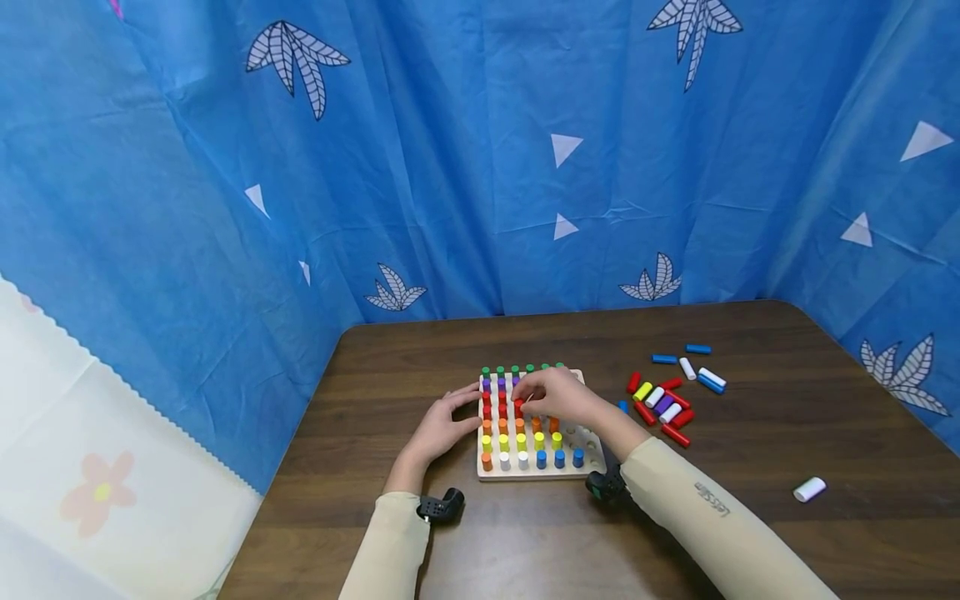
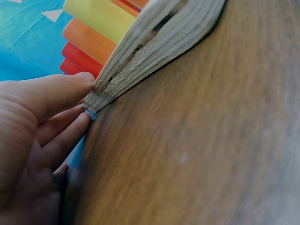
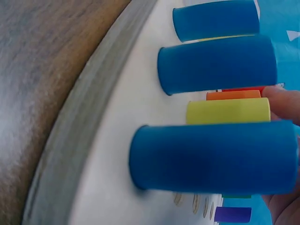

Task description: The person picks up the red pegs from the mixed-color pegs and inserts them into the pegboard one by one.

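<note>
A pale wooden pegboard (image 1: 532, 476) stands in the middle of the table, with rows of coloured pegs upright in its holes. Green pegs (image 1: 515, 369) line the back, followed by purple, red, orange and yellow ones. Along the front row are an orange peg, two white pegs (image 1: 513, 462) and three blue pegs (image 3: 213, 157). My left hand (image 1: 438, 429) rests against the board's left edge, thumb and fingertips touching its side (image 2: 154, 42) in the left wrist view. Over the board, my right hand (image 1: 558, 396) pinches a red peg (image 1: 518, 407) in the third column, partly hidden by the fingers.
Loose red, white, yellow, purple and blue pegs (image 1: 677, 435) lie scattered right of the board. One white peg (image 1: 809, 489) lies apart near the table's right side. Bare holes (image 1: 592, 446) show at the board's right. A blue curtain (image 1: 525, 250) hangs behind the table (image 1: 525, 542).
</note>
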`<state>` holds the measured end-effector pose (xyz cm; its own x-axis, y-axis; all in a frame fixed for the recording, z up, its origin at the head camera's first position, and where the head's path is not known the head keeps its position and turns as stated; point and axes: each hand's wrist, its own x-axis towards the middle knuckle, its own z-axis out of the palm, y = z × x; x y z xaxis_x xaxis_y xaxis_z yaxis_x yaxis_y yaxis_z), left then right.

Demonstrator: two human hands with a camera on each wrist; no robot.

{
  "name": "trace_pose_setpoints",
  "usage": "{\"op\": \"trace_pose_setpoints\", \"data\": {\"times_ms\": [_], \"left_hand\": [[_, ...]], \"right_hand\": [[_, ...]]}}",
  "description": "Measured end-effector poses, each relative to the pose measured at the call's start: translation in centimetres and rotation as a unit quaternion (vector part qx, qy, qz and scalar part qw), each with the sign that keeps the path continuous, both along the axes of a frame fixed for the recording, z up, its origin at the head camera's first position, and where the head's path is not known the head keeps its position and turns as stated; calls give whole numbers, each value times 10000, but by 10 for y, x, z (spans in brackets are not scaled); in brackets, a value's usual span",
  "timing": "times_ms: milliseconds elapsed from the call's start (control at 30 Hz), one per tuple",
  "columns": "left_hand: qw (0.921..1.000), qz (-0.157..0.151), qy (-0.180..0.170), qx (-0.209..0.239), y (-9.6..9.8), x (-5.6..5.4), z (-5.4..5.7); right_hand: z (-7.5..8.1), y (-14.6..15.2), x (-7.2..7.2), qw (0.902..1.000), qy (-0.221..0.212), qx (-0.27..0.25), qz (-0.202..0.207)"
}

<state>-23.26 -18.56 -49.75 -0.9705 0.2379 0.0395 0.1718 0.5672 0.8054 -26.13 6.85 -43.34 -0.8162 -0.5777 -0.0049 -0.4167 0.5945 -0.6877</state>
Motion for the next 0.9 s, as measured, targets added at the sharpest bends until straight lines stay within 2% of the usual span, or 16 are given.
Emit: {"op": "trace_pose_setpoints", "data": {"times_ms": [367, 900], "left_hand": [[10000, 31, -41, 19, 1, 1, 3], [9999, 65, -91, -7, 0, 0, 3]], "right_hand": [[-4, -6, -1, 9991, 32, 421, -18], [2, -3, 3, 9989, 124, 452, -53]]}}
